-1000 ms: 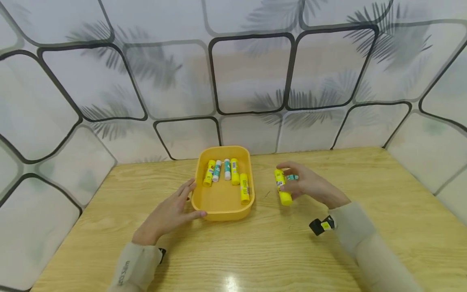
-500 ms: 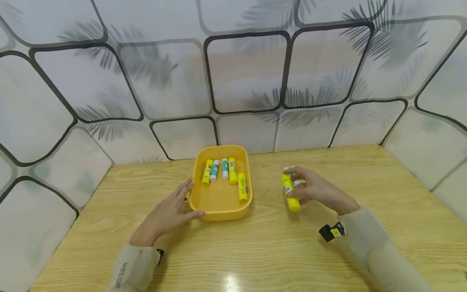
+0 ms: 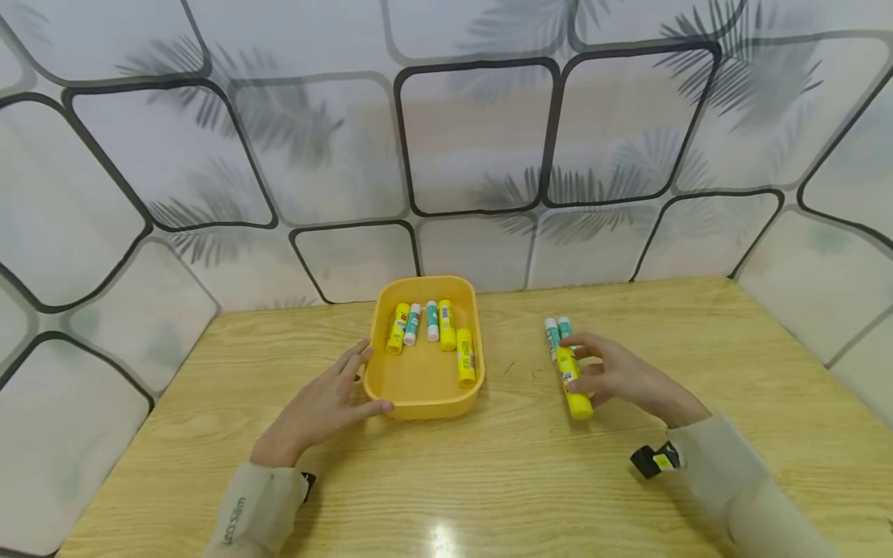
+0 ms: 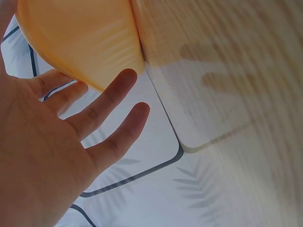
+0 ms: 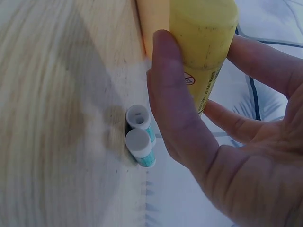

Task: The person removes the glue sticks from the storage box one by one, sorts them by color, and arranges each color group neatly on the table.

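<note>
A yellow plastic basket (image 3: 422, 380) stands left of centre on the table. Inside it lie several glue sticks, some yellow, such as the front right one (image 3: 466, 359), and two teal-and-white (image 3: 432, 322). My left hand (image 3: 321, 415) rests at the basket's left side, thumb at its front corner; the left wrist view shows its fingers (image 4: 106, 101) loosely extended by the basket wall. To the right, my right hand (image 3: 621, 378) holds a large yellow glue stick (image 3: 577, 404) between thumb and fingers, tilted. Just behind it, two teal glue sticks (image 3: 553, 335) with white ends lie side by side.
The light wooden table (image 3: 488, 480) reaches back to a wall (image 3: 474, 147) patterned with dark outlines and leaves. Side panels angle in at left and right. A black wrist device (image 3: 654, 461) hangs under the right sleeve.
My right hand has moved right and towards me with the yellow glue stick, uncovering the two teal ones behind it. The left hand and basket have stayed in place.
</note>
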Action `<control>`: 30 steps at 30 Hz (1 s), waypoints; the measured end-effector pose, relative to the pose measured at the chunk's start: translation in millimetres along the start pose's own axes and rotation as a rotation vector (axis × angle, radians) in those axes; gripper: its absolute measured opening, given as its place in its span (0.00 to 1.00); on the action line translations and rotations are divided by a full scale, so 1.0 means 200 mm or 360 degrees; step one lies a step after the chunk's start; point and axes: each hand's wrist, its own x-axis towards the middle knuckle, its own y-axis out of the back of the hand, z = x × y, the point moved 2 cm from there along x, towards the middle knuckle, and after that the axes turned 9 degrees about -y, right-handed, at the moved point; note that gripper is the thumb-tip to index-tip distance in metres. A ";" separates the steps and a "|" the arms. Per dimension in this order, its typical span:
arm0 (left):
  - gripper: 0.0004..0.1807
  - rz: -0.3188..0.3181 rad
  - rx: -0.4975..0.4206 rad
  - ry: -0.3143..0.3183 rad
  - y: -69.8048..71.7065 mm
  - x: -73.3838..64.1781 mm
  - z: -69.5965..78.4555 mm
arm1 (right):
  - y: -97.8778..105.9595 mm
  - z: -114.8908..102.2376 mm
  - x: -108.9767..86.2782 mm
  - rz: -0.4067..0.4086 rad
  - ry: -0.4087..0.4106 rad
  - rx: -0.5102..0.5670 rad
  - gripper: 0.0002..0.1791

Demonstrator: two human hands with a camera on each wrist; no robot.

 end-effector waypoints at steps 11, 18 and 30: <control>0.54 0.0005 -0.0014 -0.0004 -0.02 0.01 0.00 | 0.02 0.05 -0.05 0.0043 0.0001 -0.0063 0.42; 0.54 0.0005 0.0003 -0.0010 0.00 0.01 0.00 | 0.01 0.05 -0.04 0.0056 -0.0005 -0.0114 0.41; 0.54 0.0006 -0.0016 -0.0004 -0.01 0.00 -0.01 | 0.03 0.08 -0.07 0.0074 -0.0078 -0.0193 0.39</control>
